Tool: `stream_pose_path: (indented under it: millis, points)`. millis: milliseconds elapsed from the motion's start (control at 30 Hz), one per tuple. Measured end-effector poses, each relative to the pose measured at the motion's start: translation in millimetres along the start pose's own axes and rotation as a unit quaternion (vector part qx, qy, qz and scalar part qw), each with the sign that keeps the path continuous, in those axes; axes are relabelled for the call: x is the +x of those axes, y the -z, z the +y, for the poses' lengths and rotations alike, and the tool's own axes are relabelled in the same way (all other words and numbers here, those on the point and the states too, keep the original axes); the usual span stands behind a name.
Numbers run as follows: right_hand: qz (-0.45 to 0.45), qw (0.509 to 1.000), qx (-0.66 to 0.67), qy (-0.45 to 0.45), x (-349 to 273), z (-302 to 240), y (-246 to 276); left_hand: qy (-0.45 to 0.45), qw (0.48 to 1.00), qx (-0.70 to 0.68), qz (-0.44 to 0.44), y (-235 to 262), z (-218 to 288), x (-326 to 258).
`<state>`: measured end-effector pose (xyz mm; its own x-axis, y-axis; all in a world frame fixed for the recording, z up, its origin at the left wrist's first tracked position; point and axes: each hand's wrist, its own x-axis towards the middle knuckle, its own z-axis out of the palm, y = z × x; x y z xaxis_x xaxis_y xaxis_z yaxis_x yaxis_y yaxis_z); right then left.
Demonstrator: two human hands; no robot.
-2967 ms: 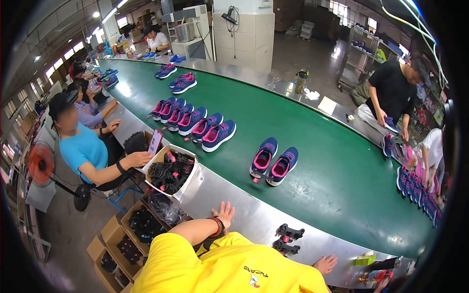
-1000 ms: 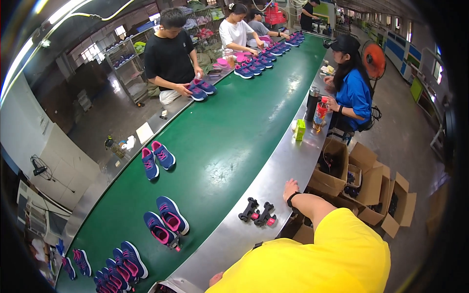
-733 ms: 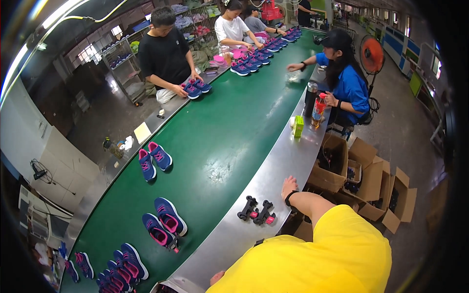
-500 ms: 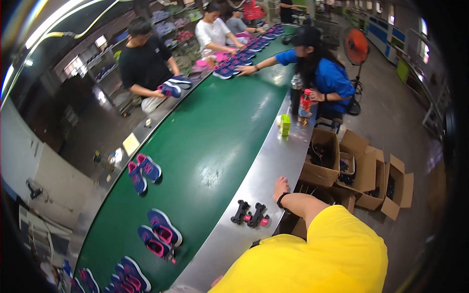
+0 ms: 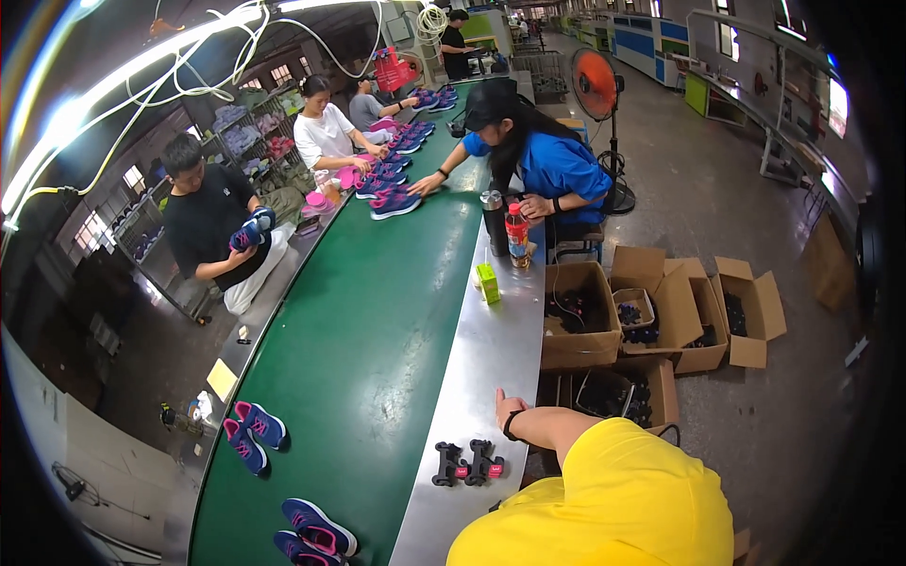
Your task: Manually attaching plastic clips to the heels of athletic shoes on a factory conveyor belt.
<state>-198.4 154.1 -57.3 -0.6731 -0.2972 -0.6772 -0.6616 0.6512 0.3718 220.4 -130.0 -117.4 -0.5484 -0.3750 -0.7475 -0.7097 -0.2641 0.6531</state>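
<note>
Our right hand [image 5: 508,409] rests flat with fingers spread on the metal ledge [image 5: 491,340] beside the green belt [image 5: 368,321], holding nothing. Nearest to it, just to its left on the ledge, lies a pair of black clamps [image 5: 468,464] with small red tabs, side by side. We cannot see our left hand. Blue-and-pink sneakers [image 5: 253,434] sit on the belt.

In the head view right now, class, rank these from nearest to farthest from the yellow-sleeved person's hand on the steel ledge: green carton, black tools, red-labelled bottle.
From the right hand:
1. Black tools, just left on the ledge.
2. Green carton, farther up the ledge.
3. Red-labelled bottle, beyond the carton.
</note>
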Motion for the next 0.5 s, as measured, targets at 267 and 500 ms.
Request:
stream_pose_path:
  millis: [267, 500]
  points:
    - [-0.001, 1.0, -0.016, 0.021, 4.9, -3.9, 0.1, 0.01, 1.0, 0.018, -0.001, 22.9, 0.0, -13.5]
    - [0.057, 0.998, -0.029, -0.01, 2.2, -4.3, -7.3, 0.022, 0.999, 0.031, 0.001, 46.0, -2.7, -30.3]
